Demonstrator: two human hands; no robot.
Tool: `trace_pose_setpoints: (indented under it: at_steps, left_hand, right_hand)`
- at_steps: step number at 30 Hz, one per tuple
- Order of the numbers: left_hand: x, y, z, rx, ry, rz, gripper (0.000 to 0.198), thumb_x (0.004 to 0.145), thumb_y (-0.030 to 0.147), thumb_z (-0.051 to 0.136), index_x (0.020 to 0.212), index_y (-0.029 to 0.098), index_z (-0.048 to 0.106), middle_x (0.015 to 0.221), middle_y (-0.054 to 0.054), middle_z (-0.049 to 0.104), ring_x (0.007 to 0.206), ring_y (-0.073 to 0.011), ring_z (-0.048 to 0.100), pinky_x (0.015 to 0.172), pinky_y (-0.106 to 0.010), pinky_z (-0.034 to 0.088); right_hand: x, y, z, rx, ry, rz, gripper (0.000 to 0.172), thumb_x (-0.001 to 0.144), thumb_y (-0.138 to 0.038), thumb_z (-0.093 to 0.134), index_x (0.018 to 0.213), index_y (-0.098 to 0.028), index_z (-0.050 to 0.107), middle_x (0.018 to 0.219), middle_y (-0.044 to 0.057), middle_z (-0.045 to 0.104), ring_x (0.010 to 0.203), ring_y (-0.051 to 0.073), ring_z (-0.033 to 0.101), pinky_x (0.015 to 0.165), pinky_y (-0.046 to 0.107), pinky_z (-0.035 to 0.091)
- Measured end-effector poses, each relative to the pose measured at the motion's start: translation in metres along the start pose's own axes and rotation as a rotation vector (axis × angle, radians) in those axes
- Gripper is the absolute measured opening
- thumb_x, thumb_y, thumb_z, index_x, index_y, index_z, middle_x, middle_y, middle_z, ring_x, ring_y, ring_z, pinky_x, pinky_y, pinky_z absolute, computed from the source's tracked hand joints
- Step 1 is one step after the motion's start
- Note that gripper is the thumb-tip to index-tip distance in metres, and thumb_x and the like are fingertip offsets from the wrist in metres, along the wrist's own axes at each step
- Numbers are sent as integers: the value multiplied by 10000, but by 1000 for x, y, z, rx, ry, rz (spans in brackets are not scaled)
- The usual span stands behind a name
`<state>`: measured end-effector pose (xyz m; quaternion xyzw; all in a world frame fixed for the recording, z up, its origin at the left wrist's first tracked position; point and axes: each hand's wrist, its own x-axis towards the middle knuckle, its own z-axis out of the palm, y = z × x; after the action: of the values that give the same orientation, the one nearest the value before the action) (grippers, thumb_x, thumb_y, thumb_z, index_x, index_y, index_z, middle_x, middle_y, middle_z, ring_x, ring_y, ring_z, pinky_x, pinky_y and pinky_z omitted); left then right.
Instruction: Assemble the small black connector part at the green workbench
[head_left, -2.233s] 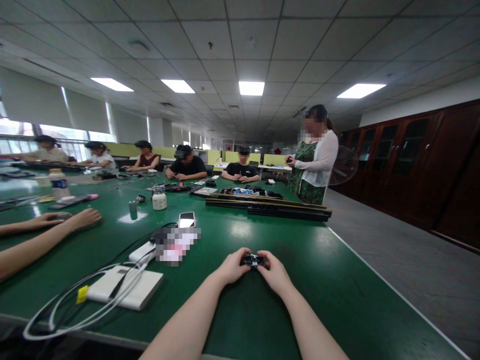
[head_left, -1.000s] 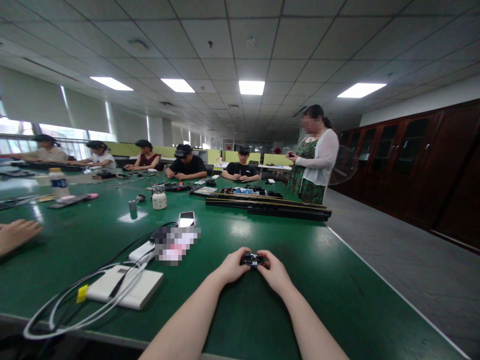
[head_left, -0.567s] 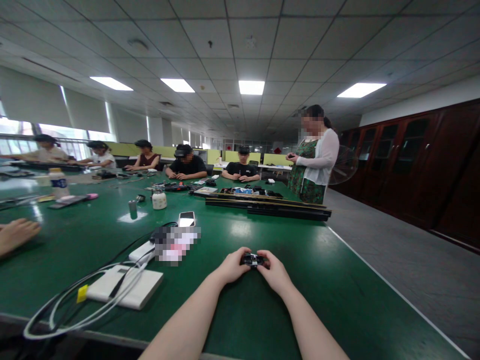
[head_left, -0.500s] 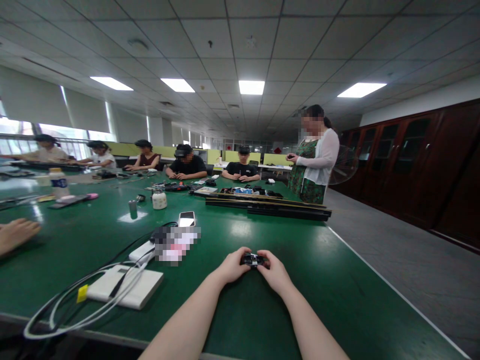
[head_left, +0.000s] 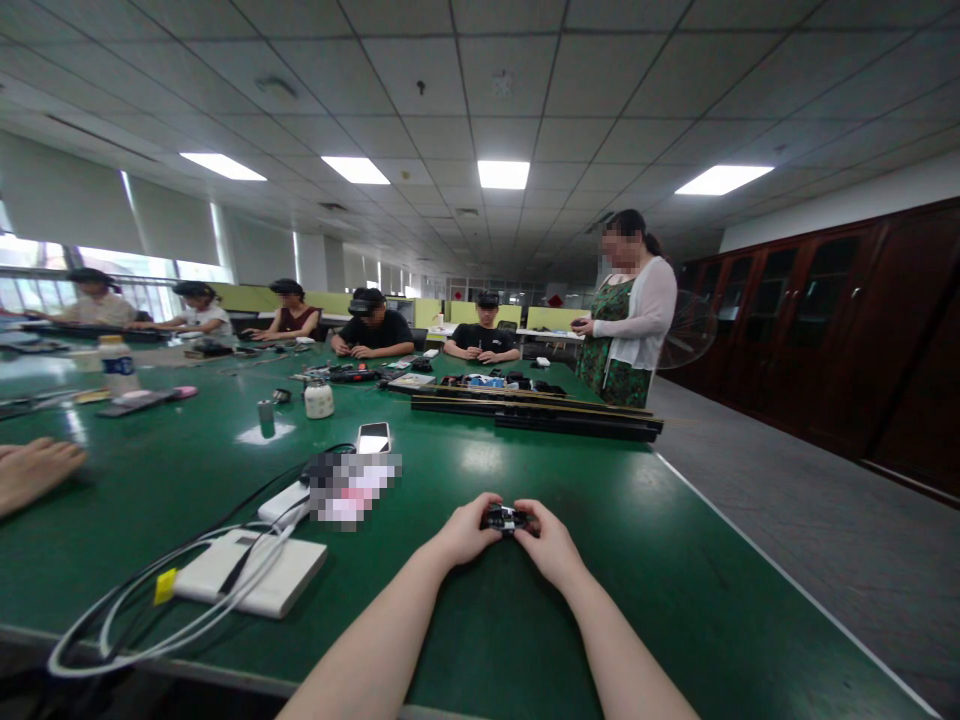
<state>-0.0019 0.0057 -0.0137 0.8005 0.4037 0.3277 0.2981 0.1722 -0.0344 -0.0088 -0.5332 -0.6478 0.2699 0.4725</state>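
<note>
Between my two hands is a small black object with silvery, shiny parts [head_left: 507, 518], too small to name. My left hand [head_left: 470, 528] has its thumb and fingers closed around the left end of it. Around the right end, the fingers of my right hand [head_left: 549, 540] are closed in the same way. Both hands rest low over the green table [head_left: 495, 630], near its front side. The undersides of the fingers and part of the object are hidden.
To the left lie a white box [head_left: 292, 575] with looped cables [head_left: 112, 610], a phone [head_left: 374, 438] and a white jar [head_left: 319, 400]. Long black bars [head_left: 577, 425] lie ahead. Another person's hand [head_left: 37, 470] is at the left edge. Several people sit beyond; one person [head_left: 630, 310] stands.
My hands and the small black object stay nearly in place. The hand at the left edge has shifted slightly right, and the standing person's hands have moved a little.
</note>
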Motion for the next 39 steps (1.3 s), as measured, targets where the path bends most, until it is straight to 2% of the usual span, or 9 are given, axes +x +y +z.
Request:
trace_pose_setpoints:
  at_steps: [10,15,30,34,39]
  left_hand:
    - [-1,6,-1,-47,6,4,393,699,166,634,1073,217,526,990,-26,645,913,-189,603,827,-292,458]
    - [-1,6,-1,-75,3,4,381,694,152,638,1056,213,535,967,-19,648,861,-172,608,806,-283,466]
    - [2,-2,3,-172,-2,41,440,719,190,625,1136,184,483,1002,-59,638,898,-186,612,824,-315,475]
    - [3,-4,4,-213,-20,27,484,700,176,649,1149,182,470,1011,-64,637,906,-191,616,828,-325,475]
    - [1,2,2,-157,-13,10,405,706,186,641,1087,188,504,996,-52,634,893,-189,608,821,-320,471]
  right_hand:
    - [-1,-3,0,-53,22,-59,335,644,-198,588,978,-199,609,1020,61,640,941,201,609,850,332,483]
    - [-2,-9,-3,-122,14,-90,282,658,-213,583,937,-203,629,981,51,640,902,188,601,823,317,475]
    - [-3,-12,-4,-144,11,-104,195,684,-236,579,860,-212,659,958,44,633,887,183,595,796,298,472]
    - [-4,-13,-5,-163,9,-109,190,694,-227,574,864,-220,658,964,43,626,902,184,591,818,304,471]
    - [-4,-14,-5,-181,10,-134,200,703,-215,568,880,-226,659,998,54,606,954,190,574,888,328,444]
